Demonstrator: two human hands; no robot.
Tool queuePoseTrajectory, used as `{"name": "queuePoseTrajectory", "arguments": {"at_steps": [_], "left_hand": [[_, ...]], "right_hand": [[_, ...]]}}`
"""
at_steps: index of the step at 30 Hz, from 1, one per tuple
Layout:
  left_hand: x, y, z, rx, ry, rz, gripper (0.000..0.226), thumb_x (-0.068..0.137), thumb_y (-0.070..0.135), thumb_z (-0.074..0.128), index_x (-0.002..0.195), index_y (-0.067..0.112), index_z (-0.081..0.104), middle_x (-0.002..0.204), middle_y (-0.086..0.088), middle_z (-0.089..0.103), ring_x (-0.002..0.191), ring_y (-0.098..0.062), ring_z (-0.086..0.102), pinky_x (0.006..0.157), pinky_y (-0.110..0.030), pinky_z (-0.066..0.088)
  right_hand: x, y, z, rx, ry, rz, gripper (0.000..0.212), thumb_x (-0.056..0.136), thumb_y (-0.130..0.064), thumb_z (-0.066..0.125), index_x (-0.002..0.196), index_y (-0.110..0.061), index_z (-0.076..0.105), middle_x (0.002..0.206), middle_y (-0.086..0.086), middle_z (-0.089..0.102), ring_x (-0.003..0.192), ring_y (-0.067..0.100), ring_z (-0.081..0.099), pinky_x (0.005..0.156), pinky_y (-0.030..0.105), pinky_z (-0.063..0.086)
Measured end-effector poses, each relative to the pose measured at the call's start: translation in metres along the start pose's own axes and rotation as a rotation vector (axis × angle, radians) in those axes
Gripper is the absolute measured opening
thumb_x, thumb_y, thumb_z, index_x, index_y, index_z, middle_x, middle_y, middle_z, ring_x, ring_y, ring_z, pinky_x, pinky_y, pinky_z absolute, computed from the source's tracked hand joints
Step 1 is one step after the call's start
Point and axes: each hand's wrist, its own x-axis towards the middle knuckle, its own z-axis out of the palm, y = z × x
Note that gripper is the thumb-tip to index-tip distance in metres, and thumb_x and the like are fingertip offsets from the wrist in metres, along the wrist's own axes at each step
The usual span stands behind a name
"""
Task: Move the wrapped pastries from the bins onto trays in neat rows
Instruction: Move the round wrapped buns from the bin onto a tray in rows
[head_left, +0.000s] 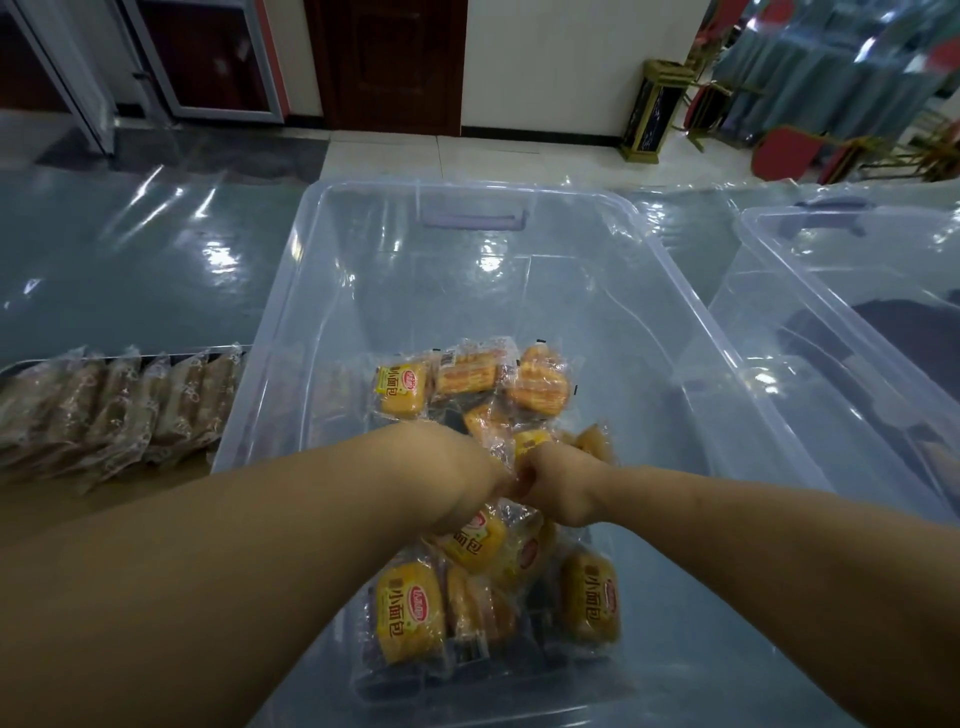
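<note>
My left hand (467, 483), right hand (558, 488) on pastries (410, 613) in bin (675, 312); fingers hidden, can't tell grip. Risk: they're slick, could slip mid-lift.

Bin: your clear bin (675, 291) sat mid-bench (130, 260) | Contents: yellow wrapped pastries (410, 613) lay jumbled in its near half | Tray (179, 356), left: you had brown wrapped pastries (119, 410) overlapped in a row
</note>
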Motion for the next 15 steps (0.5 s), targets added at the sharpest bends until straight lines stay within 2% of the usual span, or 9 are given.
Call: {"name": "queuePoseTrajectory", "arguments": {"at_steps": [3, 5, 7, 9, 13, 15], "left_hand": [[-0.01, -0.006, -0.003, -0.04, 0.027, -0.013, 0.056, 0.085, 0.01, 0.061, 0.135, 0.021, 0.04, 0.114, -0.004, 0.055, 0.084, -0.018, 0.048, 0.066, -0.029, 0.041], [-0.014, -0.013, -0.005, -0.126, 0.082, -0.024, 0.053, 0.083, 0.012, 0.063, 0.131, 0.023, 0.044, 0.11, -0.002, 0.055, 0.082, -0.017, 0.048, 0.065, -0.028, 0.041], [-0.019, -0.02, -0.007, -0.188, 0.161, -0.031, 0.049, 0.082, 0.015, 0.065, 0.126, 0.026, 0.047, 0.108, 0.001, 0.056, 0.087, -0.017, 0.053, 0.069, -0.03, 0.046], [-0.027, -0.027, -0.01, -0.228, 0.26, -0.048, 0.046, 0.081, 0.02, 0.065, 0.123, 0.029, 0.048, 0.108, 0.002, 0.058, 0.091, -0.018, 0.055, 0.075, -0.033, 0.05], [-0.05, -0.042, -0.011, -0.31, 0.509, -0.155, 0.037, 0.078, 0.035, 0.064, 0.112, 0.037, 0.05, 0.101, 0.005, 0.054, 0.089, -0.018, 0.054, 0.068, -0.031, 0.044], [-0.064, -0.049, -0.007, -0.352, 0.61, -0.231, 0.037, 0.077, 0.042, 0.064, 0.112, 0.039, 0.051, 0.103, 0.008, 0.052, 0.093, -0.017, 0.054, 0.07, -0.03, 0.043]], "right_hand": [[0.0, 0.0, -0.004, 0.12, 0.023, 0.008, 0.014, 0.092, -0.012, 0.054, 0.102, -0.014, 0.063, 0.082, -0.007, 0.054, 0.076, 0.006, 0.052, 0.061, 0.017, 0.043], [0.0, -0.001, -0.007, 0.101, 0.033, -0.011, 0.016, 0.089, -0.008, 0.057, 0.103, -0.014, 0.061, 0.084, -0.006, 0.053, 0.083, 0.011, 0.054, 0.062, 0.018, 0.043], [-0.001, -0.003, -0.012, 0.088, 0.087, -0.033, 0.011, 0.086, -0.008, 0.06, 0.093, -0.016, 0.058, 0.085, -0.002, 0.056, 0.085, 0.016, 0.056, 0.063, 0.02, 0.044], [0.0, -0.006, -0.019, 0.149, 0.176, -0.043, 0.01, 0.086, -0.009, 0.06, 0.095, -0.014, 0.06, 0.089, 0.002, 0.061, 0.083, 0.016, 0.059, 0.064, 0.021, 0.047], [-0.005, -0.012, -0.04, 0.221, 0.408, -0.082, 0.009, 0.086, -0.016, 0.063, 0.091, -0.018, 0.056, 0.077, -0.003, 0.056, 0.069, 0.011, 0.054, 0.049, 0.019, 0.039], [-0.01, -0.015, -0.05, 0.191, 0.488, -0.086, 0.016, 0.085, -0.022, 0.065, 0.097, -0.019, 0.056, 0.083, 0.0, 0.059, 0.074, 0.017, 0.056, 0.055, 0.026, 0.046]]}}
